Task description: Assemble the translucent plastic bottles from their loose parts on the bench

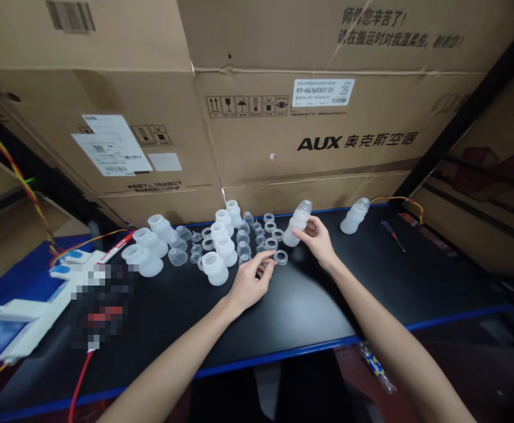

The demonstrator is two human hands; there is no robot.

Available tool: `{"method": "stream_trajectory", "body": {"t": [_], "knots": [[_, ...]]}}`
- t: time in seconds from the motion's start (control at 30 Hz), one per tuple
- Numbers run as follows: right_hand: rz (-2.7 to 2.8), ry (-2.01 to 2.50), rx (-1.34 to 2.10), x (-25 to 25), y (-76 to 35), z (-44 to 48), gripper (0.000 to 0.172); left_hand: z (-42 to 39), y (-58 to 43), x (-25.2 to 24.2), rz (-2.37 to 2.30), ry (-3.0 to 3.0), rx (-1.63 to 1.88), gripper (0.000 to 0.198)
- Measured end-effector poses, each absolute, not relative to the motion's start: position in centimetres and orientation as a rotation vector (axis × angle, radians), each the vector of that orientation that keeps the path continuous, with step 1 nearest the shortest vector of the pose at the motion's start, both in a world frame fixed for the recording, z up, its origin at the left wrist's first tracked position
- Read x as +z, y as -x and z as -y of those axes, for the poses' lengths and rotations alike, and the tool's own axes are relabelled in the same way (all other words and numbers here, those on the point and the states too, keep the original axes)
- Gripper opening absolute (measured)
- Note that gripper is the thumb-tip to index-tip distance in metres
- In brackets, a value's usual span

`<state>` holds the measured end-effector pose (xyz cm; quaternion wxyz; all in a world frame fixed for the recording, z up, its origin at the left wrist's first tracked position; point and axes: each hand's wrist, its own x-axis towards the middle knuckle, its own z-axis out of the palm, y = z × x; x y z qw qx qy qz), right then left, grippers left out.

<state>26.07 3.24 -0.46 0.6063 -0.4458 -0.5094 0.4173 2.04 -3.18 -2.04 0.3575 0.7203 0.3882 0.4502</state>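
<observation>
Black tabletop (450,276) with blue edging (278,360) and soft glare (318,305); brown printed cardboard (248,141) along the far side; dark post (468,111), right; reddish floor (371,405), near right.

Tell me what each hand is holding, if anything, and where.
The right hand holds a bottle by the side of its body, below the clear cap. Whether the left hand holds anything can't be told.
</observation>
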Motion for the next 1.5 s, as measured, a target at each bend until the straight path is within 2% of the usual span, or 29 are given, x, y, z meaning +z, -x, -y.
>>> {"method": "stream_trajectory", "body": {"t": [0.1, 0.33, 0.6, 0.7, 0.8, 0.87, 0.97, 1.1, 1.23, 1.33, 1.5], "knots": [[1.219, 1.234, 0.693, -1.5, -27.7, -4.3, 0.068, 3.4, -2.0, -2.0, -1.030, -1.997, 1.120, 0.029], [1.248, 1.551, 0.174, -2.8, -30.4, -5.5, 0.060, 3.6, -1.7, -1.9, -1.032, -2.136, 1.039, 0.034], [1.139, 1.693, -0.053, -2.7, -31.0, -5.2, 0.077, 3.6, -1.7, -1.9, -1.033, -2.241, 0.983, 0.031], [1.141, 1.596, -0.198, -1.5, -29.9, -4.2, 0.061, 3.6, -1.7, -2.0, -1.072, -2.294, 0.914, 0.029], [1.303, 1.400, -0.082, -0.2, -28.4, -3.0, 0.026, 3.4, -1.7, -2.1, -1.094, -2.334, 0.857, 0.028], [1.523, 1.269, 0.116, 0.2, -27.4, -2.3, 0.016, 3.3, -1.6, -2.2, -1.097, -2.348, 0.844, 0.028], [1.855, 1.124, 0.357, 0.0, -25.9, -1.5, 0.017, 3.1, -1.6, -2.2, -1.155, -2.371, 0.831, 0.027], [2.139, 1.054, 0.505, -0.8, -24.8, -1.1, 0.018, 3.0, -1.7, -1.8, -1.425, -2.330, 0.806, 0.030], [2.191, 1.101, 0.585, -1.2, -24.7, -1.0, 0.040, 2.8, -1.6, -1.3, -1.689, -2.158, 0.774, 0.048], [2.140, 1.107, 0.641, -1.3, -24.9, -1.0, 0.054, 2.7, -1.4, -1.2, -1.703, -2.133, 0.740, 0.036], [2.146, 1.078, 0.682, -1.2, -24.9, -0.9, 0.052, 2.6, -1.2, -1.5, -1.573, -2.109, 1.015, 0.030]]}}
